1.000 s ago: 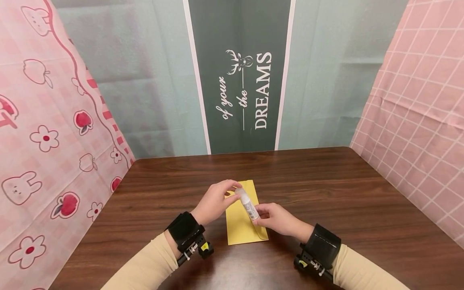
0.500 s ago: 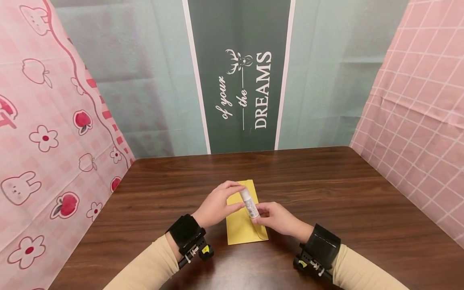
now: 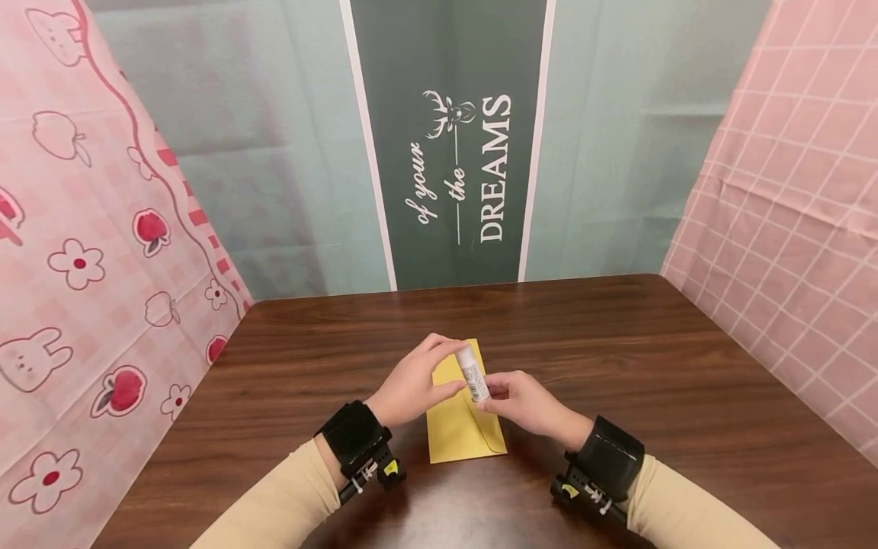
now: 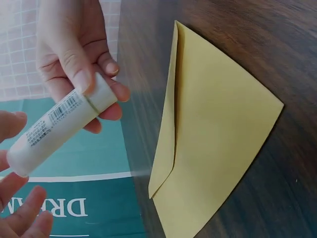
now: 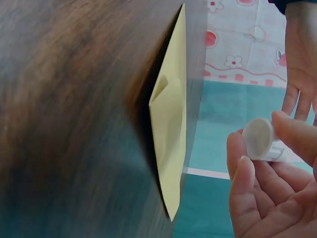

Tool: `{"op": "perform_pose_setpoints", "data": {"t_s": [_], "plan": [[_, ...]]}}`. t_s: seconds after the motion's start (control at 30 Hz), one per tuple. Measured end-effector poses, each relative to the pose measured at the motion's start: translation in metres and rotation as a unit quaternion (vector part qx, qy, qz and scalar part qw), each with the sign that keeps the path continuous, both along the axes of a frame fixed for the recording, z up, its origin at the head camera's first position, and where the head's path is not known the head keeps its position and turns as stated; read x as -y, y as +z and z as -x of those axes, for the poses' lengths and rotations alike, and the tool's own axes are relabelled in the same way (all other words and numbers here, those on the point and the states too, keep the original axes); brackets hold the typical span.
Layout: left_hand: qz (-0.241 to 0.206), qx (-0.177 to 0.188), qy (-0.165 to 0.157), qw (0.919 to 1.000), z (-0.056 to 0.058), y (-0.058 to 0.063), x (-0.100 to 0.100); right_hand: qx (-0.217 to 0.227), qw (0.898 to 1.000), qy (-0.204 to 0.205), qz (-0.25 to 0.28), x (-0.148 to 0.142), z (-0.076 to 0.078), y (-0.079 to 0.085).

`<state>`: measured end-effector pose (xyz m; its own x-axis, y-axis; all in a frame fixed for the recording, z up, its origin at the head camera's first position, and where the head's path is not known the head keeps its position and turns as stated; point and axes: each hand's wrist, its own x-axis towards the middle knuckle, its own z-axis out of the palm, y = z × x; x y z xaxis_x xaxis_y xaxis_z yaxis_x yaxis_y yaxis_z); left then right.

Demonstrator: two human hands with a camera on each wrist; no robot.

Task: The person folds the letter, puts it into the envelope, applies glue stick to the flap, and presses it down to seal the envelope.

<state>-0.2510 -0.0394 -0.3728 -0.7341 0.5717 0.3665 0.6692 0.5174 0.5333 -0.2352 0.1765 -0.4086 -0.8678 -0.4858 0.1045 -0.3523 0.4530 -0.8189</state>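
A white glue stick [image 3: 472, 373] with printed text and a barcode stands tilted above the yellow envelope [image 3: 456, 427]. My right hand [image 3: 527, 404] grips its lower end between thumb and fingers; the round bottom [image 5: 259, 139] faces the right wrist camera. My left hand [image 3: 414, 381] is at the upper end, a fingertip right at the top and the thumb spread apart from the tube. In the left wrist view, the left fingers [image 4: 32, 210] spread around the rounded end. The envelope lies on the table under both hands, its flap along the right side.
The dark wooden table [image 3: 309, 335] extends around the envelope on all sides. A green cloth [image 3: 288, 152] with white lettering hangs behind it, and pink patterned cloths stand at the left and right sides.
My left thumb has come away from the upper end of the glue stick and the left fingers have spread. Both hands and the glue stick have risen slightly in view.
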Motion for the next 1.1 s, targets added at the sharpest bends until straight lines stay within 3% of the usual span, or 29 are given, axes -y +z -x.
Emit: {"op": "perform_pose_setpoints", "data": {"t_s": [0.23, 0.37, 0.47, 0.63, 0.9, 1.1], "plan": [[-0.078, 0.088, 0.009, 0.9930, 0.001, -0.003, -0.002, 0.000, 1.000, 0.024, -0.001, 0.005, 0.001, -0.006], [-0.089, 0.127, 0.007, 0.9879, 0.002, -0.005, -0.002, 0.010, 1.000, 0.026, -0.004, 0.006, 0.001, -0.011], [-0.063, 0.107, 0.024, 0.9919, 0.003, -0.003, 0.003, 0.034, 0.999, 0.036, 0.009, 0.006, 0.002, -0.014], [-0.016, 0.037, 0.063, 0.9972, 0.009, 0.000, 0.018, 0.050, 0.997, 0.052, 0.022, 0.002, 0.002, -0.013], [0.036, -0.038, 0.114, 0.9921, 0.015, -0.007, 0.052, 0.048, 0.997, 0.059, 0.013, 0.001, 0.001, -0.013], [0.040, -0.057, 0.135, 0.9883, 0.017, -0.011, 0.087, 0.047, 0.997, 0.063, 0.013, 0.001, 0.001, -0.010]]}}
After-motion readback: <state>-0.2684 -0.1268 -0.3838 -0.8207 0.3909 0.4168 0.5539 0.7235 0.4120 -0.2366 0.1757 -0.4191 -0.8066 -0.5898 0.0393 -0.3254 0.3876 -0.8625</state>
